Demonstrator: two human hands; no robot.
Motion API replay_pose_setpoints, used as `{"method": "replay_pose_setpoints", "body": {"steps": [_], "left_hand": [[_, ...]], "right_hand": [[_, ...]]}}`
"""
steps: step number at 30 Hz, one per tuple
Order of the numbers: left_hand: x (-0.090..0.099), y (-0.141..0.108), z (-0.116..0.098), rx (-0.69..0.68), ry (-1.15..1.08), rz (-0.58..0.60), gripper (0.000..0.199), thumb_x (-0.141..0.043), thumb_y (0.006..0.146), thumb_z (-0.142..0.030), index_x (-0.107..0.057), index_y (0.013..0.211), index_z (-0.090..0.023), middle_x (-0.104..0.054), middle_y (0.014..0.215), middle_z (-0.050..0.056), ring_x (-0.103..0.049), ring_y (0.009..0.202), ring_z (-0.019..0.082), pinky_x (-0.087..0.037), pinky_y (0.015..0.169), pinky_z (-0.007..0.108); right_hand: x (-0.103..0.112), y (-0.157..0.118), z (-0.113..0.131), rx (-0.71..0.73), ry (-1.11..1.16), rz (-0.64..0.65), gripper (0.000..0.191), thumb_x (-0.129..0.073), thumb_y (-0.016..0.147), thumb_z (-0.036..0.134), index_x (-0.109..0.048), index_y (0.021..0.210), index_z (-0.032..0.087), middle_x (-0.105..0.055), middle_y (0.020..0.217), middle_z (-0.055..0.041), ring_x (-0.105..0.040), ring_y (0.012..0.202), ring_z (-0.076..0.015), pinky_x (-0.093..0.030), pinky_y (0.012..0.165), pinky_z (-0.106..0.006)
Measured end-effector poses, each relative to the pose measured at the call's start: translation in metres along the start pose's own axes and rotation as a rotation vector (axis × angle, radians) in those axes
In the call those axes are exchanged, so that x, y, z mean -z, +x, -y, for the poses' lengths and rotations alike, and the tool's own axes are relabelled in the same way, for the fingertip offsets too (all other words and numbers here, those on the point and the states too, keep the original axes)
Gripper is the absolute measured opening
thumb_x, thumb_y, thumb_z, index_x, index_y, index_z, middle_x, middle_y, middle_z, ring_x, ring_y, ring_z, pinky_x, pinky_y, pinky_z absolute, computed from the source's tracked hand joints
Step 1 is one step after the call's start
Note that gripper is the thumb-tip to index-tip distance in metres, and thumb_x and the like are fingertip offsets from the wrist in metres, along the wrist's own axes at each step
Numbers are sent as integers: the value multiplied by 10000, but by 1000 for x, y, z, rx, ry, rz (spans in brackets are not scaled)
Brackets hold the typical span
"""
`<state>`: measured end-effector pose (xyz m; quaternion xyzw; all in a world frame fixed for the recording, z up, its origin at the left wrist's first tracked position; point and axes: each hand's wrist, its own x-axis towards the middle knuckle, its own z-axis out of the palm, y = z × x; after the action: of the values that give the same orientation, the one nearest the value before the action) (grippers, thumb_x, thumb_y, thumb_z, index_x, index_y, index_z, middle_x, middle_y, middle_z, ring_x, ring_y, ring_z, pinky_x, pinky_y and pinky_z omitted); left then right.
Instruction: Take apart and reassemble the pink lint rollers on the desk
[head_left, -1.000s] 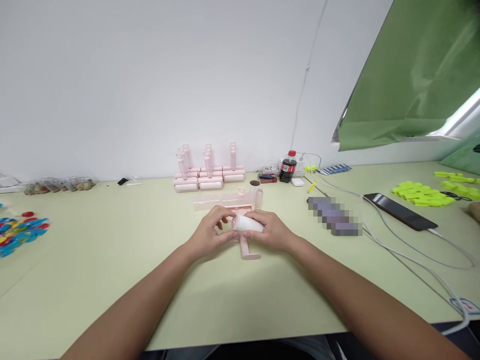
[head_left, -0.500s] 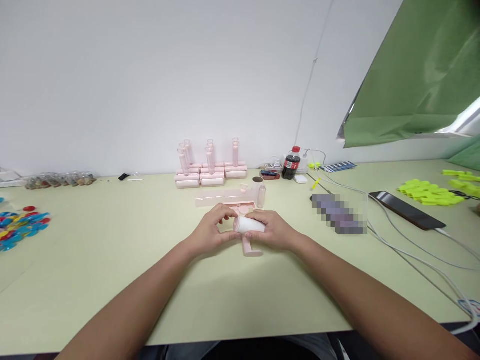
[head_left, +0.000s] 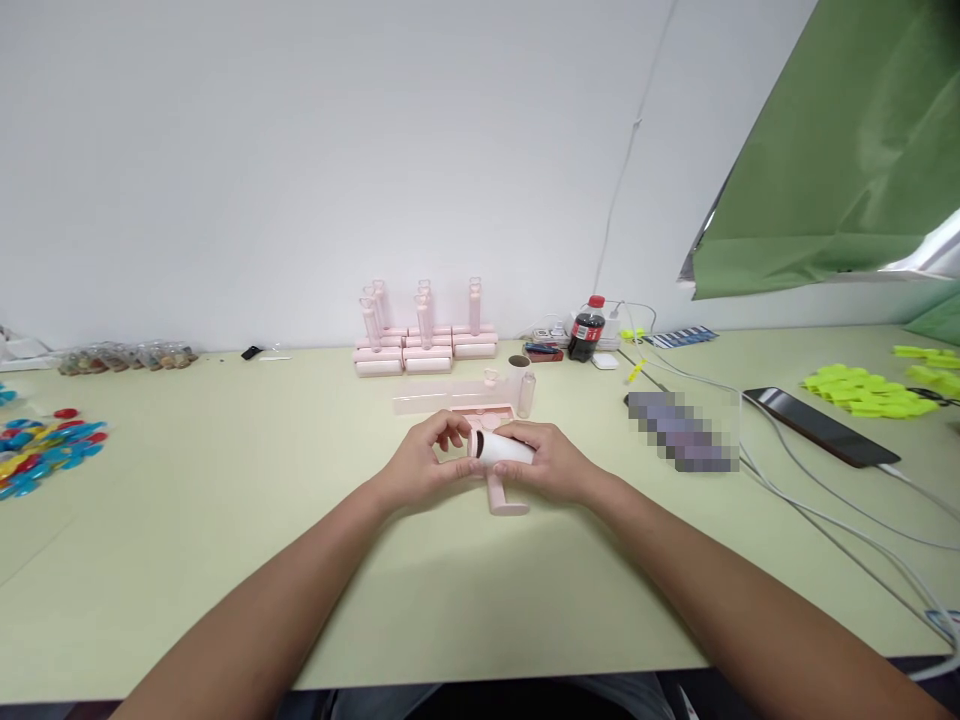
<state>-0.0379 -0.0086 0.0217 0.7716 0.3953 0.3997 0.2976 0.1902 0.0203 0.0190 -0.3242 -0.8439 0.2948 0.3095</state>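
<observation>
While the right hand (head_left: 551,465) wraps the far-right portion of the white cylindrical paper roll (head_left: 508,450), here's the left hand (head_left: 420,465) at the roll's other end, thumb and fingertips closed about a pale-pink, round plastic end cap (head_left: 473,445). Take the roll as the landmark: it sits right between the two hands, its long axis running mostly crosswise, left end a touch farther from the body, right end tucked into the right palm. And look at that left end! A dark crescent shows between cap and roll, so the cap looks tilted off the rim rather than flush; whether it touches at one edge, I can't tell. The left hand is the nearer one to that opening, the right has the body. On the near side of the roll lies a pale-pink plastic handle with a flat foot (head_left: 499,497); beyond the roll, an upright brown-cored white roll (head_left: 517,374).
</observation>
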Motion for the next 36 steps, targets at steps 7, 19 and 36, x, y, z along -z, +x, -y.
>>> {"method": "replay_pose_setpoints", "body": {"steps": [7,19,36], "left_hand": [[26,9,18,180,40,-282,292,-620,792,-381,-563,1024,-213,-556,869,-2,-474,675,105,-410,646,240],[36,5,36,538,286,69,265,-626,731,-452,-535,830,-224,-580,679,-34,-521,480,118,-354,432,229],[-16,4,-12,-19,306,-144,249,-631,814,-352,-579,1020,-221,-649,980,32,-568,838,177,-473,721,302]], "right_hand": [[1,2,-3,-90,82,-148,386,-660,792,459,-670,1073,195,-695,1002,-51,-612,842,-209,-444,704,-287],[-4,2,-1,-160,155,-224,373,-628,808,470,-659,1063,200,-666,910,-32,-574,780,-193,-426,679,-289],[-14,3,19,-281,1324,-343,199,-731,727,198,-593,871,202,-641,832,-1,-614,803,-165,-541,841,-407]]}}
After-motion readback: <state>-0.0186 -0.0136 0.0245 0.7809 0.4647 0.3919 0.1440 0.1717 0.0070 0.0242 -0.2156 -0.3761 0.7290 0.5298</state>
